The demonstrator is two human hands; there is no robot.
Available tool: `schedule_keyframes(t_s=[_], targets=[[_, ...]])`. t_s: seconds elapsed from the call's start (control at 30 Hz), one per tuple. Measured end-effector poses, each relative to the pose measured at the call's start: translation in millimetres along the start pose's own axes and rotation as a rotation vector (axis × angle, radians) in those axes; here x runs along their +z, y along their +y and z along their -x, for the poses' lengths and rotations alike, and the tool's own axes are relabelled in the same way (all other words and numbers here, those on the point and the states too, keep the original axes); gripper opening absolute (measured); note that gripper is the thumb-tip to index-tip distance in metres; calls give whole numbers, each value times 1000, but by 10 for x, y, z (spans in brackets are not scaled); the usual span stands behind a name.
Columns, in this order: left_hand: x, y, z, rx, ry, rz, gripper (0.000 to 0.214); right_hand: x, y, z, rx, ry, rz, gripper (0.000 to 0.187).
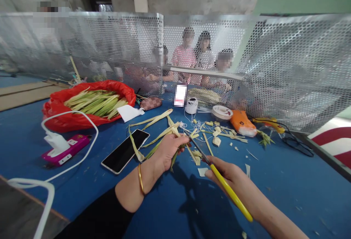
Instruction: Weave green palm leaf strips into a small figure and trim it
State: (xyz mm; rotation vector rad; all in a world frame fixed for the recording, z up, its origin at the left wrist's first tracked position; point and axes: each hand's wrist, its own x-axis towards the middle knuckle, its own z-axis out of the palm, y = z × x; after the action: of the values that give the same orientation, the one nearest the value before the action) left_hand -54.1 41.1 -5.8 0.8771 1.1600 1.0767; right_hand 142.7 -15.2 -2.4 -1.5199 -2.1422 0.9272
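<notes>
On the blue table, near the centre, the left hand is nearly closed and pinches some pale leaf strips between thumb and fingers; their lengths extend toward 9 and 10 o'clock. The right hand is wrapped around a yellow-handled tool — its handle points between 4 and 5 o'clock, and its metal tip is close beside the left hand; whether it touches the strips, I cannot tell. Seen from the left hand, a dark-screened phone lies at 9 o'clock, and a red bag with green leaves sits at 10 o'clock. A white thread spool is at 1 o'clock — a white roll and an orange packet are near 2 o'clock.
</notes>
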Motion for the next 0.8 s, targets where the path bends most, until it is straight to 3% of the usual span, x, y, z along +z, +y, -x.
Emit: schedule_keyframes(t_s=[0.3,0.53,0.63,0.8], targets=[[-17,10,-10,7,-29,31,9,34,14,-31,-2,58,-77,37],[-22,-9,5,-7,-125,195,19,76,-2,-9,38,252,-375,64],[-13,-11,17,-19,-153,267,11,81,50,-35,28,259,-311,63],[-8,4,20,24,-121,221,21,8,140,-75,17,282,-3,56]])
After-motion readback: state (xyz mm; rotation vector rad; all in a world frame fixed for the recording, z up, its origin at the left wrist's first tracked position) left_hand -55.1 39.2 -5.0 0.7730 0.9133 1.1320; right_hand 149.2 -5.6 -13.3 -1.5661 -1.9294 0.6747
